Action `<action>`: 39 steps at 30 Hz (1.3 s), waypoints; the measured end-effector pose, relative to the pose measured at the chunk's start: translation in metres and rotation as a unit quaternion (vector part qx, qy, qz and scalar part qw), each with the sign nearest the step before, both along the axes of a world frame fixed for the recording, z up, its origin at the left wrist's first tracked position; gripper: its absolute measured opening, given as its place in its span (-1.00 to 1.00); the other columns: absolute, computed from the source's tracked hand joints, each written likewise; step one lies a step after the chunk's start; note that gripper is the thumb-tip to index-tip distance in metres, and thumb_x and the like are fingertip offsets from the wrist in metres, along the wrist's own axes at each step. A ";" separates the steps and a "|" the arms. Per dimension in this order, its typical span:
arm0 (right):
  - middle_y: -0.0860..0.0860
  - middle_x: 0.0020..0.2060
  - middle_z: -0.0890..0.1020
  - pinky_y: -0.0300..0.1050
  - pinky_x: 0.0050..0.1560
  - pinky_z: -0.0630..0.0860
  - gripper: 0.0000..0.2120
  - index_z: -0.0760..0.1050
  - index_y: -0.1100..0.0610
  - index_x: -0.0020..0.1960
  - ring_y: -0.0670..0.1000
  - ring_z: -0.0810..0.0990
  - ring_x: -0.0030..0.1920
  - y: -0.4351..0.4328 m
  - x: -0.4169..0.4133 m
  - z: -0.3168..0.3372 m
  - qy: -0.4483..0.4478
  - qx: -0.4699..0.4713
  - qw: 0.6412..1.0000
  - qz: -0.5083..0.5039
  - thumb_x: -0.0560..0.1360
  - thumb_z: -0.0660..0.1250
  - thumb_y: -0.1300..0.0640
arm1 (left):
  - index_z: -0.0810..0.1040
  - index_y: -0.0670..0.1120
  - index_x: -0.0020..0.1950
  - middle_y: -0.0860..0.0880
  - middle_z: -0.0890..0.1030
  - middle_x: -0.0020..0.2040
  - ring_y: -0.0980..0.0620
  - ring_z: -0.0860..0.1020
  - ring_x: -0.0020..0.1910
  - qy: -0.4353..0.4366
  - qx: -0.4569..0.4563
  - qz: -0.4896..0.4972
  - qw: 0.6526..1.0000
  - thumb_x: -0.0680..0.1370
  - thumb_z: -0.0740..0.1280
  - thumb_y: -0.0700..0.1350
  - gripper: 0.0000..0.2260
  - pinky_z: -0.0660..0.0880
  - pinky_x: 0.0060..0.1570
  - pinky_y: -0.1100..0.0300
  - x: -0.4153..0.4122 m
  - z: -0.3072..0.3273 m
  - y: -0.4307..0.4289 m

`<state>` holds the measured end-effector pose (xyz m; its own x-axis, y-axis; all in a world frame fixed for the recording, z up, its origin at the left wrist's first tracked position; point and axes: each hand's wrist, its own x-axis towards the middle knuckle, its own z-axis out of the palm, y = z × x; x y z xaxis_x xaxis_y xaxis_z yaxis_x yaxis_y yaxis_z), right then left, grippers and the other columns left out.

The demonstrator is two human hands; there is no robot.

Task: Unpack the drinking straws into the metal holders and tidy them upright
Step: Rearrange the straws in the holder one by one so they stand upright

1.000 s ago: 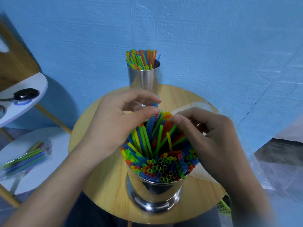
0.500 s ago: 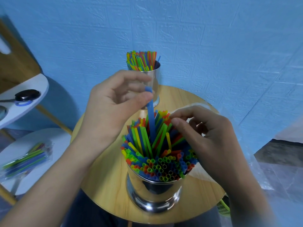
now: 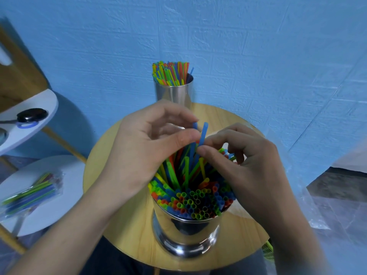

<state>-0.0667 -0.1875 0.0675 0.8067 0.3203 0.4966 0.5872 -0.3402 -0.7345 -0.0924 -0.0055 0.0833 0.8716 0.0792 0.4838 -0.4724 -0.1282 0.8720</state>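
1. In the head view, your left hand (image 3: 143,147) pinches a blue straw (image 3: 195,127) between thumb and forefinger, above the near metal holder (image 3: 186,233).
2. Your right hand (image 3: 248,161) pinches a second blue straw (image 3: 203,133), just beside the first one.
3. The near metal holder stands on the round bench (image 3: 123,221), full of coloured straws (image 3: 194,197). The ones on its far side lean and cross each other.
4. The far metal holder (image 3: 174,92) stands at the far edge of the bench, with its straws upright.
5. On the left, a packet of straws (image 3: 31,193) lies on a white shelf (image 3: 65,171).
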 end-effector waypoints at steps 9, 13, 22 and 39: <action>-0.22 -0.12 0.60 -0.30 -0.12 0.33 -0.93 0.63 -0.22 -0.19 -0.15 0.51 -0.05 -0.001 0.000 0.000 0.005 -0.007 1.000 -0.007 0.47 0.43 -0.15 | 0.68 0.02 -0.06 0.05 0.74 -0.10 0.08 0.70 -0.15 -0.005 0.063 0.057 0.996 0.44 0.53 -0.12 -0.88 0.61 -0.09 0.21 -0.003 -0.002 0.007; -0.26 -0.12 0.57 -0.40 -0.12 0.31 -0.94 0.64 -0.25 -0.17 -0.19 0.50 -0.05 0.001 0.000 0.001 -0.001 -0.026 1.000 -0.013 0.47 0.43 -0.17 | 0.67 0.14 0.06 0.19 0.69 -0.07 0.10 0.63 -0.04 -0.025 0.164 0.050 0.985 0.45 0.52 -0.03 -0.80 0.53 0.07 0.26 -0.002 0.006 0.006; -0.22 -0.08 0.61 -0.28 -0.08 0.35 -0.93 0.67 -0.22 -0.07 -0.13 0.53 -0.01 -0.002 -0.001 -0.001 0.007 0.008 1.000 -0.012 0.48 0.43 -0.15 | 0.65 0.02 -0.08 0.05 0.70 -0.21 0.12 0.63 -0.28 -0.081 0.015 0.071 0.994 0.52 0.47 -0.24 -0.85 0.56 -0.17 0.23 0.011 0.020 0.010; 0.00 -0.27 0.68 -0.16 -0.22 0.43 -0.94 0.64 0.04 -0.02 0.01 0.53 -0.28 -0.014 0.002 0.006 -0.010 0.312 0.950 0.003 0.59 0.39 0.09 | 0.68 0.08 0.01 0.03 0.73 -0.05 0.09 0.67 -0.03 0.180 0.046 0.051 0.981 0.49 0.45 0.01 -0.87 0.57 0.08 0.10 0.020 -0.008 0.027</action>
